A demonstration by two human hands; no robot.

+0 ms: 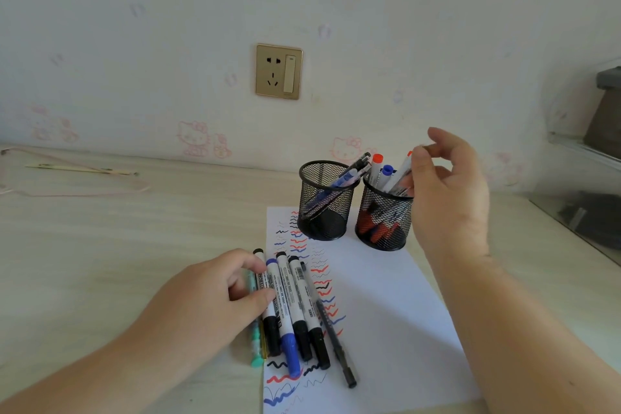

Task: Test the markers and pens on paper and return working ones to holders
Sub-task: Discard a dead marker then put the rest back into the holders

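Left hand (pixel 215 292) lying curled on markers (pixel 292 312) at the paper's (pixel 386 312) left edge, partly hiding them, right hand (pixel 450 185) pinching a marker (pixel 398 175) in the right holder (pixel 384 218) (cap mostly hidden), pens leaning in the left holder (pixel 324 202).

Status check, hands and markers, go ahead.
Right hand at right holder, fingers on a marker. Left hand resting on marker row. Nothing blocking.

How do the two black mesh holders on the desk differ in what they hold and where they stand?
The left holder holds slim pens leaning to the right; the right holder holds thick white markers with red and blue caps. The left holder stands free of both hands; the right hand is at a marker in the right holder. Both are round, upright and stand on the paper.
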